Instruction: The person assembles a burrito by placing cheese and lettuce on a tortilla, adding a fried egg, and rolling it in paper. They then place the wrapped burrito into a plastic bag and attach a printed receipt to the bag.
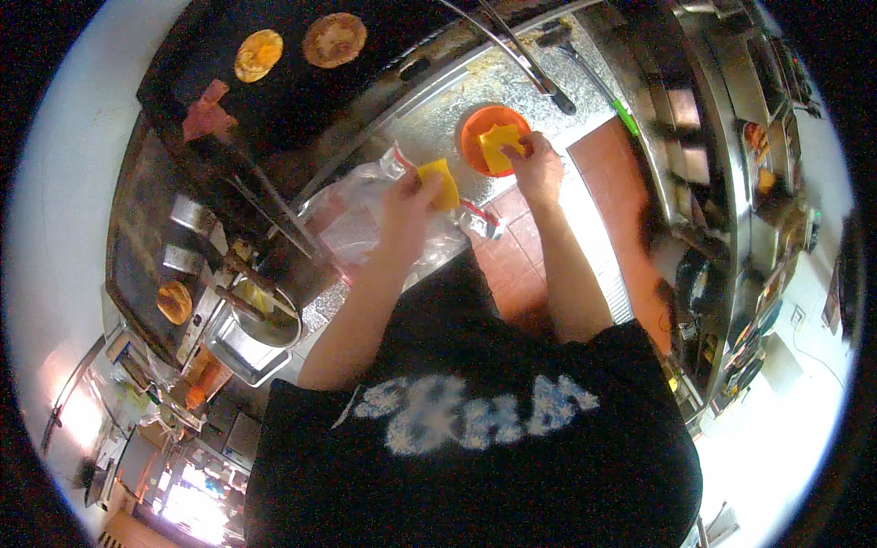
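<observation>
My left hand grips a yellow square slice, which looks like cheese, above an opened clear plastic bag with red-striped edges. In my right hand is another yellow slice, pinched between thumb and fingers over a round orange container. The container stands on a foil-like counter surface. Up on the dark griddle lie a toasted bun piece, a browned round piece and some pink sliced meat. What is inside the container is mostly hidden by the slice.
Metal tongs reach over the counter's far edge, near a green-handled utensil. A round metal pot and another bun are at the left. Metal shelving stands to the right, beyond the tiled floor.
</observation>
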The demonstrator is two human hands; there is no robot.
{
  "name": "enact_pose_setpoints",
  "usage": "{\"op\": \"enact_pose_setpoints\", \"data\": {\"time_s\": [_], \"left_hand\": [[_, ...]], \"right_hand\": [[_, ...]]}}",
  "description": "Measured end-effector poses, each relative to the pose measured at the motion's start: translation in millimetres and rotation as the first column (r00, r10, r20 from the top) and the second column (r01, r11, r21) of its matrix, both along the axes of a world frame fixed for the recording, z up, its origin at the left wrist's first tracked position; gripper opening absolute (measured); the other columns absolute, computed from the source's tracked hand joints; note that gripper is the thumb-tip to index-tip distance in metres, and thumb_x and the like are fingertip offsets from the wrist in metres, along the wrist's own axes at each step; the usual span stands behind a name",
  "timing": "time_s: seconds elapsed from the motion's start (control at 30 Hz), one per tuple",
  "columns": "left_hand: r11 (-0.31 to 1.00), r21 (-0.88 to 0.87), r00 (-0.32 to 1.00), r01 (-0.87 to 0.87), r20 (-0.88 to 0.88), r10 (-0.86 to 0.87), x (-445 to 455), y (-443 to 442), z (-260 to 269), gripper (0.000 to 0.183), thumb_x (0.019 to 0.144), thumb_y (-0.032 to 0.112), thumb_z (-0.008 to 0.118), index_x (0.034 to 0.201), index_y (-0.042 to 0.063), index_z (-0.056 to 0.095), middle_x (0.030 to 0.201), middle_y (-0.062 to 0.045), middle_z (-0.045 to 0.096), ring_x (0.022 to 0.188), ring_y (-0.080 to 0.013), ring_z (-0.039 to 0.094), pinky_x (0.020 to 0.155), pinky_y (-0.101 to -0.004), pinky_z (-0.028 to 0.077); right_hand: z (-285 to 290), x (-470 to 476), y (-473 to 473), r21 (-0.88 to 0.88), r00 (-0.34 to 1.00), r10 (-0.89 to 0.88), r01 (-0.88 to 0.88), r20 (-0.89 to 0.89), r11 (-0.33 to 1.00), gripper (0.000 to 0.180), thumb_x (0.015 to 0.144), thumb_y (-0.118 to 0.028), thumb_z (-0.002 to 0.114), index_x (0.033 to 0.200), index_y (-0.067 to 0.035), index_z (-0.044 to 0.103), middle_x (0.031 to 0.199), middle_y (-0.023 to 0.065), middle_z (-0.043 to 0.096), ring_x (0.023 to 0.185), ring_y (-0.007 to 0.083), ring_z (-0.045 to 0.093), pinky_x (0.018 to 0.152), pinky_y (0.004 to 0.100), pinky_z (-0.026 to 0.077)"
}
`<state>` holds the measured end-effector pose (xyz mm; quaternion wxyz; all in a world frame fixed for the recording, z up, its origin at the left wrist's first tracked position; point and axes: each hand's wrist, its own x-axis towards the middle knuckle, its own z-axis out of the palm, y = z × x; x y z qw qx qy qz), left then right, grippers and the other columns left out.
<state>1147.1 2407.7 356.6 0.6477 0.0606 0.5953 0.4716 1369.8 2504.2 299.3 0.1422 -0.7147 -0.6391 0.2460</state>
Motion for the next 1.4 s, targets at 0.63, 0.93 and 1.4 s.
{"op": "enact_pose_setpoints", "data": {"time_s": [0.63,0.93,1.4], "left_hand": [[0.989,0.098,0.959,0.112,-0.270,-0.082,-63.0,-114.2,63.9,0.030,0.101,0.015,0.067,0.123,-0.005,0.062,0.113,-0.017,0.074,0.102,-0.0242,0.073,0.091,-0.0364,0.060],[0.995,0.098,0.969,-0.019,-0.244,0.042,-67.6,-148.5,74.1,0.029,0.103,0.015,0.066,0.123,-0.005,0.062,0.112,-0.015,0.074,0.101,-0.0230,0.073,0.089,-0.0361,0.059],[0.987,0.136,0.974,-0.089,-0.196,0.115,-75.3,-155.3,91.2,0.028,0.102,0.011,0.066,0.122,-0.007,0.063,0.114,-0.016,0.074,0.101,-0.0229,0.073,0.089,-0.0352,0.059]], "right_hand": [[138.9,-80.4,92.1,0.080,0.754,0.319,-0.336,-0.574,0.939,0.025,0.102,-0.017,0.066,0.119,-0.001,0.072,0.079,-0.0006,0.066,0.058,0.0017,0.043,0.052,0.0204,0.036],[121.3,-196.0,132.4,0.181,0.821,0.552,-0.526,-0.145,0.831,0.038,0.095,-0.038,0.071,0.119,-0.010,0.077,0.100,0.0175,0.077,0.087,0.0360,0.075,0.078,0.0428,0.059],[147.6,-92.2,84.2,0.044,0.794,0.274,-0.299,-0.542,0.953,0.031,0.097,-0.014,0.070,0.123,0.003,0.074,0.073,-0.0005,0.067,0.057,0.0023,0.045,0.051,0.0210,0.034]]}}
